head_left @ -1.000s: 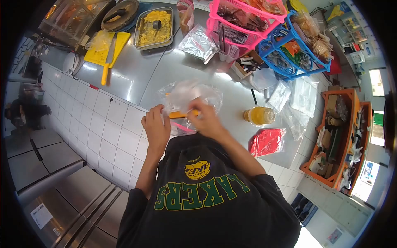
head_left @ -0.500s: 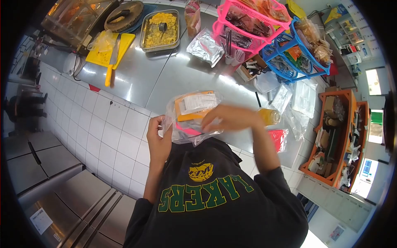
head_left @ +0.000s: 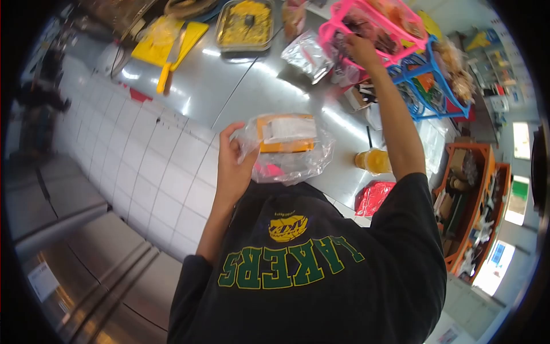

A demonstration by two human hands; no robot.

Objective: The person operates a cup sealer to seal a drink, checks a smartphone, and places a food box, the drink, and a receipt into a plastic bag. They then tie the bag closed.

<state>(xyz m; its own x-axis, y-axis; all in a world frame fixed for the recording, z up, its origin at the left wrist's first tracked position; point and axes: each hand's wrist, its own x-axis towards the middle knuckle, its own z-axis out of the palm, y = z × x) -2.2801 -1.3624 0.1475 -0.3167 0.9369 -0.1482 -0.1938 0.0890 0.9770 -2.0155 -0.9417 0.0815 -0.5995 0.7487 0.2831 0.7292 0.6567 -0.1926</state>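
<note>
A clear plastic bag (head_left: pixel 315 163) rests at the table's near edge, with an orange box (head_left: pixel 286 146) inside it. White paper, perhaps a receipt (head_left: pixel 289 129), lies over the box, and something pink shows below. My left hand (head_left: pixel 235 155) is closed on the bag's left edge, thumb and fingers pinching the plastic. Stretched far forward, my right hand (head_left: pixel 362 51) is in the pink basket (head_left: pixel 395 58) among small dark packets. Its fingertips are partly hidden there, and I cannot make out whether they grip anything.
A blue basket (head_left: pixel 427 112) stands right of the pink one. On the steel table are a silver pouch (head_left: pixel 309 56), a cup of yellow drink (head_left: pixel 375 161), a red packet (head_left: pixel 374 198) and a glass dish of yellow food (head_left: pixel 246 34). A yellow-handled knife (head_left: pixel 164 75) lies across a yellow board (head_left: pixel 195 35).
My right hand has left the bag and reached forward into the pink basket. My left hand still holds the bag's edge. The view has shifted slightly.
</note>
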